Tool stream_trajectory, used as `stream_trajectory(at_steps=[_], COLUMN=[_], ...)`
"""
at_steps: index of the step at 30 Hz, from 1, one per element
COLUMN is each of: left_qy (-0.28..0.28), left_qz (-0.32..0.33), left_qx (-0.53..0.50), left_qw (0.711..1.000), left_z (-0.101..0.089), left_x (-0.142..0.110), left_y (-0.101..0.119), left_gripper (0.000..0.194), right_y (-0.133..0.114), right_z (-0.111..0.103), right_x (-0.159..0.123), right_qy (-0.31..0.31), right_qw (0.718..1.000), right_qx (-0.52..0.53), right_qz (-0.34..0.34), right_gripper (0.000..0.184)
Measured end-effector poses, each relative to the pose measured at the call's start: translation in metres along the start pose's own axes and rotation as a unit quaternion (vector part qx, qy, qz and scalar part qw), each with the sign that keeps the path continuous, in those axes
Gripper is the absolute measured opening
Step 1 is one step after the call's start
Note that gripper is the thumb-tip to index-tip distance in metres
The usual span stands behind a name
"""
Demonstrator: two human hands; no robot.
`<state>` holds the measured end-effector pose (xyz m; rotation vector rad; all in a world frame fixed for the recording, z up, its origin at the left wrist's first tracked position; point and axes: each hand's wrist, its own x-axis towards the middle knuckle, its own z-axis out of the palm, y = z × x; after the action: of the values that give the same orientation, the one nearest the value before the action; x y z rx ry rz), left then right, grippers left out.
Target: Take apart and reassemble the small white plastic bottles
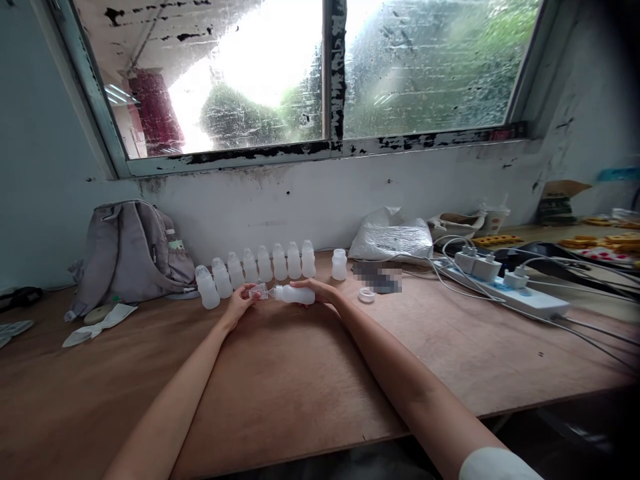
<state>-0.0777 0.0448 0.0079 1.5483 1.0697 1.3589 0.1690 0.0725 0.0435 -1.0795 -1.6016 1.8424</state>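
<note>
My left hand [241,303] pinches a clear cap [259,291] near the middle of the table. In my right hand [323,292] lies a frosted white baby bottle [295,295], tilted onto its side with its teat end pointing left at the cap. A narrow gap separates the cap and the bottle tip. Behind my hands stands a row of several capped baby bottles [251,265], upright. To the right of the row a bottle without a clear cap [339,265] stands on its own. A white ring [367,295] lies flat close to it.
A grey backpack [127,253] leans by the wall at left, with a white strip [100,325] before it. At right are a silvery plastic bag [393,237] and a white power strip [525,297] with plugs and loose cables. A blurred dark item [383,279] lies beside the ring.
</note>
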Motion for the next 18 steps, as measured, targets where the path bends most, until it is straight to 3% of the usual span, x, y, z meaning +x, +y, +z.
stream_trajectory(at_steps=[8, 18], left_qy=[-0.044, -0.045], left_qz=[0.024, -0.006], left_qx=[0.034, -0.005], left_qw=[0.998, 0.999], left_z=[0.018, 0.030], left_x=[-0.008, -0.015], left_y=[0.008, 0.017], left_gripper=[0.045, 0.049], right_y=[-0.001, 0.000], right_z=[0.000, 0.000], right_x=[0.000, -0.001], right_qy=[-0.013, 0.003], right_qw=[1.000, 0.997], right_qx=[-0.016, -0.066], right_qz=[-0.001, -0.038], right_gripper=[0.038, 0.040])
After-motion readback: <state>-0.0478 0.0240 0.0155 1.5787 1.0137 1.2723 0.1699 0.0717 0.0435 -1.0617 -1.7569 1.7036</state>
